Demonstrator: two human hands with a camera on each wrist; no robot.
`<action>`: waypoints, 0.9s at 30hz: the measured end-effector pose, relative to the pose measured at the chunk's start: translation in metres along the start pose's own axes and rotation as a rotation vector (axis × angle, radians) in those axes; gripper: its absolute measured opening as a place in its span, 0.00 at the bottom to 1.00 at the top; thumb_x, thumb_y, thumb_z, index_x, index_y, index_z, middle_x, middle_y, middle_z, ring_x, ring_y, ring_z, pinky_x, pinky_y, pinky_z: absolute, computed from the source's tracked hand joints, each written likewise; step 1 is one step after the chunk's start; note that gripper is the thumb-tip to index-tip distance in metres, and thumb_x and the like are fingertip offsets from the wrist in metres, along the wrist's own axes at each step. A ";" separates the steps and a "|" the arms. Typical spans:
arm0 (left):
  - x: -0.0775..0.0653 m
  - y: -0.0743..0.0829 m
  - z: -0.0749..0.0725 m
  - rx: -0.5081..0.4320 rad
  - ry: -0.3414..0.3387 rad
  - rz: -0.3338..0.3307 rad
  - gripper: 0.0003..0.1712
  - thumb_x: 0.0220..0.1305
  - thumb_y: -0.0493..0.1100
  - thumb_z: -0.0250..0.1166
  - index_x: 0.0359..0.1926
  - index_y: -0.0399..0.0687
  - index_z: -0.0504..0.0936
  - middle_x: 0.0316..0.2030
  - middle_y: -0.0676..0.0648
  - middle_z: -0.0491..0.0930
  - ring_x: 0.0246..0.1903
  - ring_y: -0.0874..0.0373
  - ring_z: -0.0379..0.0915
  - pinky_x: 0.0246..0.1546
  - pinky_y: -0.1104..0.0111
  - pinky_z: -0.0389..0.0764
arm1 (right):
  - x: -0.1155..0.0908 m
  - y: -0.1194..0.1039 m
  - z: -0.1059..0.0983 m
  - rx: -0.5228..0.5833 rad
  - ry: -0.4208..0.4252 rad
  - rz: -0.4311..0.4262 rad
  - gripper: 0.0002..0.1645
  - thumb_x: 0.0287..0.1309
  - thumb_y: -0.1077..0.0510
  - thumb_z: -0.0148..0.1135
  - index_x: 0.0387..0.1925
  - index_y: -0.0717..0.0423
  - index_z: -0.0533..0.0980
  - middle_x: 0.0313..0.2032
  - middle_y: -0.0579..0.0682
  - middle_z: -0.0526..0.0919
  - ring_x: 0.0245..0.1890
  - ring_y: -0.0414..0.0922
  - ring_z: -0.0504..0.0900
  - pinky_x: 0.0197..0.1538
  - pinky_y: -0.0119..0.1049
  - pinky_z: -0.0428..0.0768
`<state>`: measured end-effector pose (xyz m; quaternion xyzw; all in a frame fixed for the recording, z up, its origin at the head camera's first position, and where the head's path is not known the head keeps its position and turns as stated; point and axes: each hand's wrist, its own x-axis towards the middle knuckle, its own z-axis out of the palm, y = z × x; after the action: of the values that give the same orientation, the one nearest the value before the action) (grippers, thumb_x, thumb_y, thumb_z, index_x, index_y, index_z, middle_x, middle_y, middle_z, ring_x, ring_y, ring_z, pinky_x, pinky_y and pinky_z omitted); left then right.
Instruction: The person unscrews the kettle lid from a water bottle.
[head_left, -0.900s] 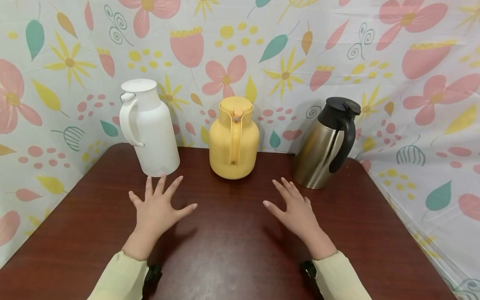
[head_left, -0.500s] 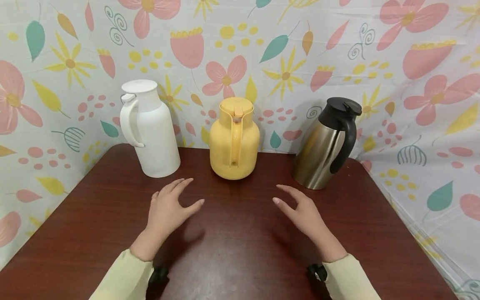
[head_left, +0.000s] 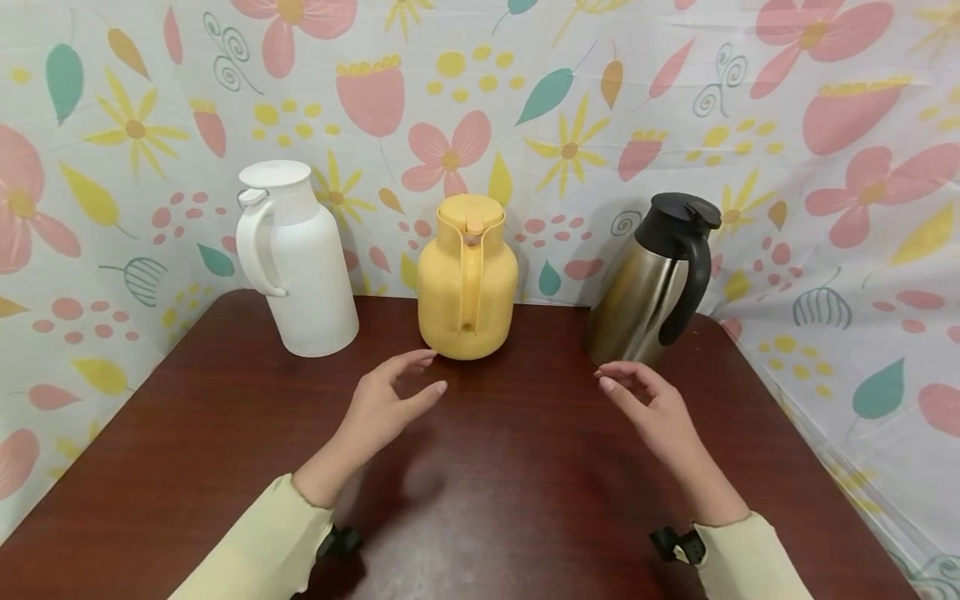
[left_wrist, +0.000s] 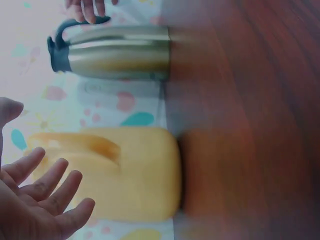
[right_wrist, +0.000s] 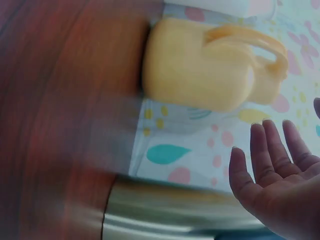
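Observation:
Three thermos jugs stand in a row at the back of the table. In the head view my left hand is in front of the yellow thermos jug, its fingertips close to the jug's base. Thumb and fingers are spread apart with nothing between them. My right hand hovers in front of the steel thermos jug with the black lid and handle, its fingers bent loosely and holding nothing. The white thermos jug is at the left, its handle turned left. Both wrist views are partly blurred.
The dark brown table meets a flowered cloth hung close behind the jugs. Along the right side the cloth also borders the table. A dark strap sits at the right wrist.
Both hands have shifted to the right, the left one toward the yellow jug and the right one toward the steel jug. Their widely spread fingers have drawn together. The jugs stay put.

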<state>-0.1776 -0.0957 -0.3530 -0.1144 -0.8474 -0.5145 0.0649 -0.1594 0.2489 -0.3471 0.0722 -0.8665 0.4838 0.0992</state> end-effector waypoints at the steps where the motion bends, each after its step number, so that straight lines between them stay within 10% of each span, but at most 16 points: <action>1: 0.001 0.004 0.001 -0.030 -0.001 0.002 0.26 0.65 0.44 0.71 0.64 0.49 0.81 0.59 0.45 0.84 0.62 0.48 0.77 0.64 0.50 0.76 | -0.001 0.000 -0.004 0.013 0.007 -0.009 0.18 0.74 0.54 0.58 0.57 0.61 0.77 0.41 0.19 0.80 0.44 0.21 0.79 0.48 0.17 0.76; 11: 0.016 0.038 0.012 -0.077 -0.086 0.052 0.25 0.67 0.45 0.68 0.64 0.50 0.81 0.59 0.45 0.84 0.60 0.50 0.79 0.62 0.50 0.77 | -0.001 0.002 -0.047 0.244 0.073 -0.080 0.13 0.72 0.63 0.57 0.48 0.42 0.81 0.42 0.27 0.86 0.43 0.27 0.82 0.45 0.17 0.78; 27: 0.069 0.102 0.038 -0.184 -0.204 0.110 0.25 0.68 0.49 0.67 0.65 0.54 0.80 0.60 0.47 0.83 0.59 0.53 0.79 0.61 0.59 0.80 | 0.032 -0.007 -0.105 0.415 0.123 -0.160 0.17 0.73 0.65 0.54 0.45 0.44 0.84 0.41 0.32 0.89 0.39 0.28 0.85 0.43 0.17 0.79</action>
<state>-0.2178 -0.0076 -0.2679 -0.2177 -0.7912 -0.5715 -0.0042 -0.1777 0.3340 -0.2795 0.1300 -0.7322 0.6458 0.1731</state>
